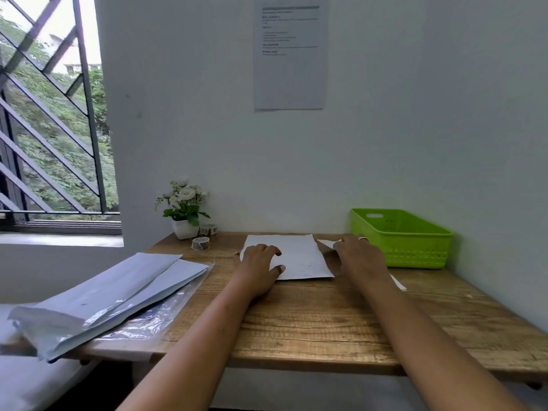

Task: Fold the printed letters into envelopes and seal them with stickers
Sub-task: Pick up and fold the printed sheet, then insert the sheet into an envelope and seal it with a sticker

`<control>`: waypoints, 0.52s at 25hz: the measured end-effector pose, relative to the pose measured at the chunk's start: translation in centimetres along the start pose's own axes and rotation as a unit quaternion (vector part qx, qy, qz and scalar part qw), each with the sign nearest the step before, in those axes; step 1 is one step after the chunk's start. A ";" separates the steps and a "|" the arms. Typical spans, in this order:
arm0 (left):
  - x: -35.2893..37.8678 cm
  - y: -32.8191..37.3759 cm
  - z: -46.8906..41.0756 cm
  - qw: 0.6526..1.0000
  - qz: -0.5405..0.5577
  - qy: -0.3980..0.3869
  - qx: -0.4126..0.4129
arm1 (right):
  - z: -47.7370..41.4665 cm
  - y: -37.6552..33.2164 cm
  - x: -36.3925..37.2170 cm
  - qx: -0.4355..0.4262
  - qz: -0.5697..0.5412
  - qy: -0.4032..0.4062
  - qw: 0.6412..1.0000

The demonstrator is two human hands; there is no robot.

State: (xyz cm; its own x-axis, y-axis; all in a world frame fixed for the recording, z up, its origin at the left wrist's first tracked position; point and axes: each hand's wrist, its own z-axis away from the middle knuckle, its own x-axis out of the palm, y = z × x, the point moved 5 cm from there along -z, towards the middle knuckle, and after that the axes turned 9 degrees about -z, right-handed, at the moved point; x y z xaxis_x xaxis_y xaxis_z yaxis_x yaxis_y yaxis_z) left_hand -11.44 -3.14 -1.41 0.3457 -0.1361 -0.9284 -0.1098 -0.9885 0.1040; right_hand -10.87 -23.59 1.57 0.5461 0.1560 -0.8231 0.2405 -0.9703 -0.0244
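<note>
Found left fingers (271, 250) lightly bent, tips pressed on the sheet (299, 256), gripping nothing. Placed left hand (256, 264) over the sheet's near-left corner. Found right fingers (349, 240) laid on a second paper (325, 243) just right of the sheet. Cannot tell whether pinching or merely touching, contact being hidden by the right hand (360, 258). Noted a ring on that hand. Located the sheet flat and unfolded on the far middle of the tabletop (311, 321), any print too faint to read.

Judged folding not yet begun.

Risks from here:
- Skewed crease, if pressed before squaring the edges.
- Sheet sliding on the wood, if pinned at one corner only.
- Second paper dragged or crumpled under the right forearm.
- Envelopes (124, 283) slipping to the floor, stacked as found on slick wrap (154, 318) overhanging the left edge.
- Plant (184, 203) knocked during a reach for the rolls (200, 243) just beside it.

Counted:
- Sheets: one in full view, plus the part-hidden second paper.
- Envelopes: two made out, possibly more beneath.
- Rolls: two.
- Basket (415, 247): one, green, far right, contents not visible.
- Plant: one.
</note>
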 end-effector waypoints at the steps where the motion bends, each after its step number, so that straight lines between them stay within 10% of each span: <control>1: -0.4 -0.5 0.5 1.000 0.009 0.003 -0.011 | 0.2 -0.4 0.1 -0.002 0.014 -0.005 1.000; 8: -2.7 -7.8 4.7 0.980 0.121 -0.002 -0.159 | 2.1 -2.5 1.1 0.080 0.006 -0.268 0.960; 13: -6.5 -17.5 9.2 0.959 0.117 0.017 -0.256 | 1.0 -11.5 -0.1 -0.015 -0.114 -0.267 0.957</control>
State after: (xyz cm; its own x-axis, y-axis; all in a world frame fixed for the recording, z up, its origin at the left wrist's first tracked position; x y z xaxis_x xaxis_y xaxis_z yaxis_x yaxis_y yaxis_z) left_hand -20.34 15.68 -0.49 0.3993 -0.3510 -0.8469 0.2817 -0.8321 0.4777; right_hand -14.51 -12.62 1.40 -0.0093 0.2390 -0.9710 0.3324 -0.9151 -0.2285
